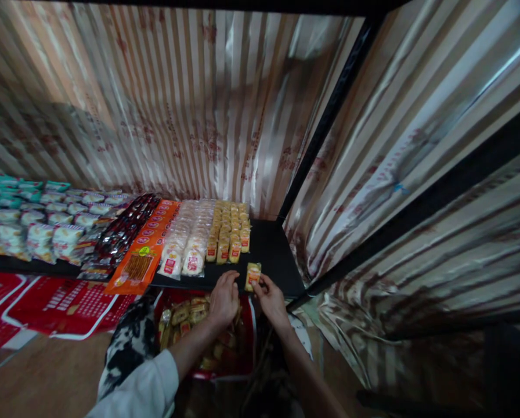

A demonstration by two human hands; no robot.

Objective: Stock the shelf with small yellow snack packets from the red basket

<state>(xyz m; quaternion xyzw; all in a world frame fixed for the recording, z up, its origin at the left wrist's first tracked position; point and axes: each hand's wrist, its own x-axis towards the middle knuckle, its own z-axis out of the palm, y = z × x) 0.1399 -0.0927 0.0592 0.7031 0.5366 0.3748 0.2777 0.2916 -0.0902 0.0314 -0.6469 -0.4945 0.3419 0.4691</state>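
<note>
A small yellow pastry packet (253, 276) with a red label is upright at the shelf's front edge, pinched by the thumb and fingers of my right hand (270, 301). To its left, my left hand (224, 298) is apart from it, its fingers loosely bent and nothing seen in them. Behind the hands, several rows of similar yellow packets (229, 232) stand on the black shelf (272, 244). Below my left hand sits a red bag (252, 339) with a white edge, holding many more of these packets loose inside.
Left of the yellow rows are white packets (193, 261), an orange snack bag (138, 261), dark shiny packets (123, 232) and blue-white packs (68, 241). A black post (329, 116) rises at the shelf's right corner. Striped plastic sheeting (190, 104) hangs behind.
</note>
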